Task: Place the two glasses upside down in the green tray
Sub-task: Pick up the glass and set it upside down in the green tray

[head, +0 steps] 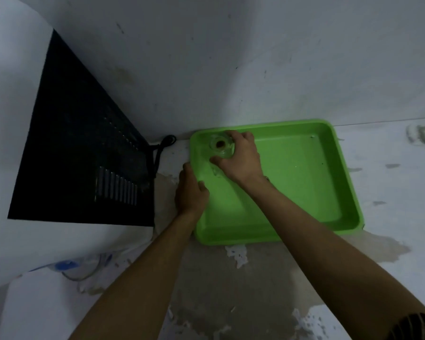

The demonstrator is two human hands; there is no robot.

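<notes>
A green tray (302, 212) lies on a worn white surface against the wall. In its far left corner stands a clear glass (220, 144), base up as far as I can tell, with my right hand (241, 159) wrapped around its right side. My left hand (190, 191) rests on the tray's left rim, thumb inside the tray, fingers outside. Beside the right thumb a faint glassy glint shows on the tray floor; I cannot tell whether it is a second glass.
A dark appliance with vent slots (84, 153) stands left of the tray, its black cord (163, 143) looped by the tray's corner. The wall rises right behind the tray. White cloth with a blue object (64, 265) lies at lower left.
</notes>
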